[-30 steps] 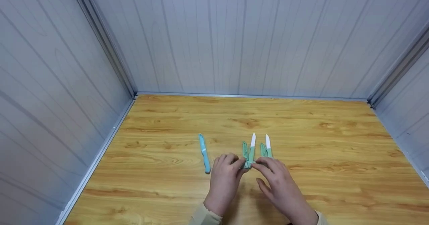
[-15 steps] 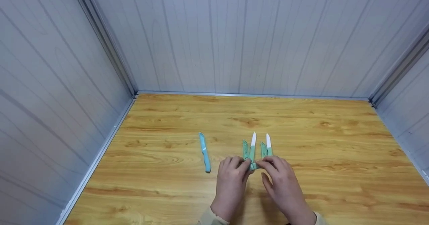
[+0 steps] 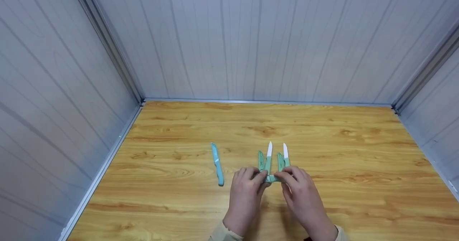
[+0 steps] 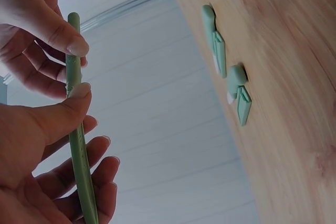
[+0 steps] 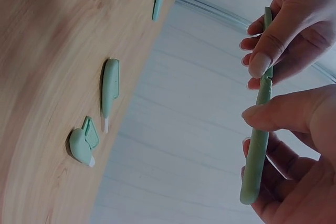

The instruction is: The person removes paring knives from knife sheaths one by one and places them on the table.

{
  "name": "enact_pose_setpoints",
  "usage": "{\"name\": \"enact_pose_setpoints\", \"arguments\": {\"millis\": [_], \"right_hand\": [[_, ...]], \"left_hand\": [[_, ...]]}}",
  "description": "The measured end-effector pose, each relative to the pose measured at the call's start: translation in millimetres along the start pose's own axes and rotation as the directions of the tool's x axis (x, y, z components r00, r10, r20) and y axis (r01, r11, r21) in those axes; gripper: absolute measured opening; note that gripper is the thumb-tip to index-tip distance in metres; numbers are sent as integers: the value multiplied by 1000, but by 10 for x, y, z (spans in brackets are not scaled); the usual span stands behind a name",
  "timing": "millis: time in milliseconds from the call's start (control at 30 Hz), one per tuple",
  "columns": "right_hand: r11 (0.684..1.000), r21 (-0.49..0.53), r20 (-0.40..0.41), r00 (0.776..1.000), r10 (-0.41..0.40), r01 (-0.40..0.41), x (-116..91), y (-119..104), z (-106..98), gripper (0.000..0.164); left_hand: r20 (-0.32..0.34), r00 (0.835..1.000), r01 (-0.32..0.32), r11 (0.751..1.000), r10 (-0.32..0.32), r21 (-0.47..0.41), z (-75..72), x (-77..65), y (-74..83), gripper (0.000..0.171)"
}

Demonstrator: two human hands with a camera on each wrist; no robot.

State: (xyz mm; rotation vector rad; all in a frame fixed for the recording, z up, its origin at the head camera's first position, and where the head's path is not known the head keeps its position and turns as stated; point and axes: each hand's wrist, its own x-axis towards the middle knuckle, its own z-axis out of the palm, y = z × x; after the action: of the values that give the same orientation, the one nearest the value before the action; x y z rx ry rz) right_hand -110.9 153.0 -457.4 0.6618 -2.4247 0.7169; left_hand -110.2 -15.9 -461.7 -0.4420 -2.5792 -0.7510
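Note:
Both hands hold a green paring knife (image 5: 255, 166) above the table, its sheath (image 4: 83, 174) covering the blade end. My left hand (image 3: 245, 194) pinches the sheath between thumb and fingers. The handle is gripped by my right hand (image 3: 303, 194), thumb on one side and fingers behind. A seam between sheath and handle shows between the two thumbs. Just beyond the hands lie two green knives with bare white blades, the left knife (image 3: 269, 158) and the right knife (image 3: 285, 153). Each has a loose green sheath beside it, the left sheath (image 3: 261, 160) and the right sheath (image 3: 280, 161).
A blue knife (image 3: 217, 164) in its sheath lies left of the hands. The wood-grain table (image 3: 172, 198) is bounded by a pale panel wall (image 3: 215, 47) at the back and by panels on both sides.
Both hands have shifted slightly right with the knife between them, and a little more of it shows between the fingers. The right thumb has come in closer to its fingers. The lying knives are unmoved.

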Motion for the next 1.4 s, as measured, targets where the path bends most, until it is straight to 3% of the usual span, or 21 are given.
{"name": "enact_pose_setpoints", "arguments": {"millis": [267,567,833,1133,1400], "right_hand": [[996,50,49,996,72,-74,22,41,-64,38],[994,38,69,992,102,-105,33,51,-85,36],[996,33,63,994,84,-86,15,52,-68,36],[996,32,83,994,77,-80,17,50,-70,34],[991,32,144,982,123,-129,22,49,-87,33]], "left_hand": [[1,999,-41,995,41,-88,-33,3,-26,23],[4,1000,-24,987,25,-156,-20,4,-48,17],[-99,992,-86,994,79,-70,4,0,-64,17],[-76,996,-53,995,46,-81,-22,10,-71,18],[-85,994,-70,996,65,-52,-18,14,-74,19]]}}
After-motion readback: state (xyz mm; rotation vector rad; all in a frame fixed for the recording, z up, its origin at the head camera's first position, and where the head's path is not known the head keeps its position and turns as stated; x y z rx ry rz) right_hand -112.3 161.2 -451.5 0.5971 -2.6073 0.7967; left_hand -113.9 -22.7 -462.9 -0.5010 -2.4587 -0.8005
